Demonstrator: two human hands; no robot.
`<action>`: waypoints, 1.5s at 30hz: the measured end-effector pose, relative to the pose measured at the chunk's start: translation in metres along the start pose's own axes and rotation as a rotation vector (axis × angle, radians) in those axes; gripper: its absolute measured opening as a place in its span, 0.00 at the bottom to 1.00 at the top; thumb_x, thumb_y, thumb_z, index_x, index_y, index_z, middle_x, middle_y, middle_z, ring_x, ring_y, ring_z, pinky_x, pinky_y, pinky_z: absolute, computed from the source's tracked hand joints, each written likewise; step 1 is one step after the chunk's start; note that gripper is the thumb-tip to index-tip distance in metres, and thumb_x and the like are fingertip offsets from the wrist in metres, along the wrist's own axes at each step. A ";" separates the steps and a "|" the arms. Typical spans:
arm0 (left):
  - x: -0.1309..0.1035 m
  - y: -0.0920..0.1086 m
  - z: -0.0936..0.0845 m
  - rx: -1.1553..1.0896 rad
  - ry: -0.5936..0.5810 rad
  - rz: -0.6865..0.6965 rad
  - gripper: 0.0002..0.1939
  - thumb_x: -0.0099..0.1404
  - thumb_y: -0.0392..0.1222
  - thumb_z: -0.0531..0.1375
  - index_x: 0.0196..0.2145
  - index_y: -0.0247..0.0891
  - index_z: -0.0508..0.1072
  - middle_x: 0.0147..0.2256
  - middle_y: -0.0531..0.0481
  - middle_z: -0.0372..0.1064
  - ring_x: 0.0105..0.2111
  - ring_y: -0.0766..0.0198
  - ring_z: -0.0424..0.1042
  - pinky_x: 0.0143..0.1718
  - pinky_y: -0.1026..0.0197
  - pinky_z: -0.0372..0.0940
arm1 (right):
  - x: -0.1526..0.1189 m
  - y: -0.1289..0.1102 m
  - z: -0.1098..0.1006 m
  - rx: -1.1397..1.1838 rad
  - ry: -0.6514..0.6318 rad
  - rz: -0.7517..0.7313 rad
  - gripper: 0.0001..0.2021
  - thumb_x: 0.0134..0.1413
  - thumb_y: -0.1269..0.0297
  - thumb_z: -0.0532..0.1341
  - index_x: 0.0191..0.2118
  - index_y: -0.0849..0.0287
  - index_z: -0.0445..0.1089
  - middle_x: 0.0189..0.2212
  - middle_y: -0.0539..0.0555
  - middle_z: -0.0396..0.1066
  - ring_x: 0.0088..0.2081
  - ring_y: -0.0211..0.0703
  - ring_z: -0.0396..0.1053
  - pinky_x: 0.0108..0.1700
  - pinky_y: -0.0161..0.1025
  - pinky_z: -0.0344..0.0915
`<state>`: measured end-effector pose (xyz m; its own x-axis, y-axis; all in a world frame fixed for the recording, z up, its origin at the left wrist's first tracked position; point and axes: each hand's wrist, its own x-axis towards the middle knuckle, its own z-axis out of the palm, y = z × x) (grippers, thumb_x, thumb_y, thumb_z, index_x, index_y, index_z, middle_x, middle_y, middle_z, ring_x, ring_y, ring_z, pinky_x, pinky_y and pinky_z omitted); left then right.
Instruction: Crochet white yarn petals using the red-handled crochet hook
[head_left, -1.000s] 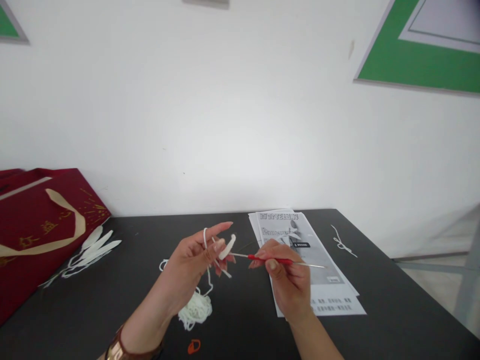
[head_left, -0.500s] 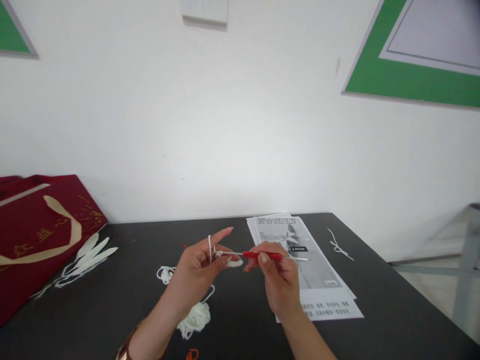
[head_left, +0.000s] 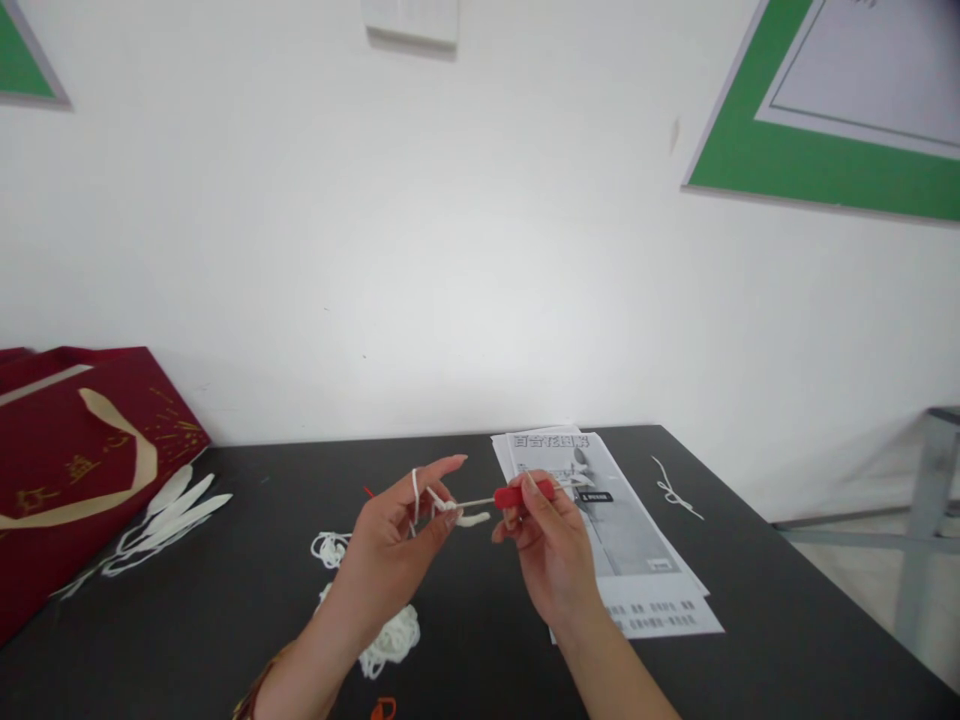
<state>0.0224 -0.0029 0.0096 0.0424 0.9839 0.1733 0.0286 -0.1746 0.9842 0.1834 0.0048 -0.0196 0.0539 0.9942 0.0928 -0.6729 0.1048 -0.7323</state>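
White yarn loops over the raised index finger of my left hand (head_left: 401,535), whose thumb and fingers pinch a small piece of white crochet work (head_left: 472,520). My right hand (head_left: 551,550) grips the red handle of a crochet hook (head_left: 525,493). The hook's metal shaft points left, and its tip is at the white work by my left fingertips. Below my left wrist lies a loose heap of white yarn (head_left: 394,640) on the black table (head_left: 465,665).
Several white crocheted petals (head_left: 169,520) lie beside a dark red bag (head_left: 82,460) at the left. Printed sheets (head_left: 637,540) are behind my right hand. A short white yarn piece (head_left: 675,495) is farther right, and an orange item (head_left: 383,709) is at the front edge.
My right hand has turned the hook, so its red handle now shows wider and tilts up to the right. The white work's end extends slightly farther right from my left fingertips.
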 end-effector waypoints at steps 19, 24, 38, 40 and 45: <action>-0.006 0.006 -0.001 -0.223 -0.061 -0.155 0.26 0.57 0.38 0.66 0.54 0.45 0.72 0.29 0.54 0.69 0.29 0.68 0.65 0.33 0.65 0.61 | -0.004 -0.011 -0.001 -0.040 0.006 -0.098 0.07 0.51 0.62 0.68 0.30 0.60 0.72 0.24 0.48 0.72 0.21 0.33 0.66 0.23 0.33 0.73; -0.005 0.007 -0.002 -0.164 -0.040 -0.032 0.24 0.58 0.39 0.65 0.53 0.45 0.73 0.32 0.53 0.71 0.29 0.67 0.67 0.32 0.65 0.63 | -0.006 -0.012 -0.001 -0.049 0.019 -0.111 0.07 0.52 0.62 0.67 0.30 0.59 0.72 0.23 0.48 0.72 0.21 0.33 0.65 0.23 0.34 0.72; -0.008 0.007 -0.004 0.083 0.008 0.119 0.19 0.64 0.39 0.59 0.54 0.45 0.71 0.28 0.55 0.66 0.27 0.67 0.66 0.30 0.65 0.63 | -0.010 -0.011 -0.002 -0.118 -0.016 -0.217 0.06 0.56 0.62 0.64 0.32 0.59 0.72 0.24 0.48 0.72 0.22 0.34 0.68 0.24 0.34 0.72; -0.009 0.007 -0.005 0.062 -0.005 0.129 0.19 0.65 0.40 0.58 0.54 0.46 0.70 0.29 0.55 0.65 0.27 0.67 0.66 0.31 0.65 0.63 | -0.011 -0.011 -0.003 -0.130 -0.026 -0.236 0.06 0.57 0.63 0.63 0.32 0.58 0.73 0.24 0.48 0.71 0.22 0.34 0.69 0.25 0.34 0.72; -0.009 0.006 -0.006 0.026 -0.049 0.155 0.19 0.66 0.40 0.58 0.55 0.47 0.70 0.30 0.54 0.65 0.27 0.66 0.65 0.31 0.63 0.62 | -0.013 -0.013 -0.003 -0.186 -0.053 -0.309 0.06 0.59 0.63 0.62 0.32 0.57 0.73 0.24 0.48 0.69 0.23 0.36 0.69 0.26 0.36 0.71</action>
<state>0.0165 -0.0129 0.0146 0.0967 0.9423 0.3206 0.0439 -0.3258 0.9444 0.1936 -0.0097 -0.0137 0.1918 0.9131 0.3598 -0.4846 0.4069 -0.7743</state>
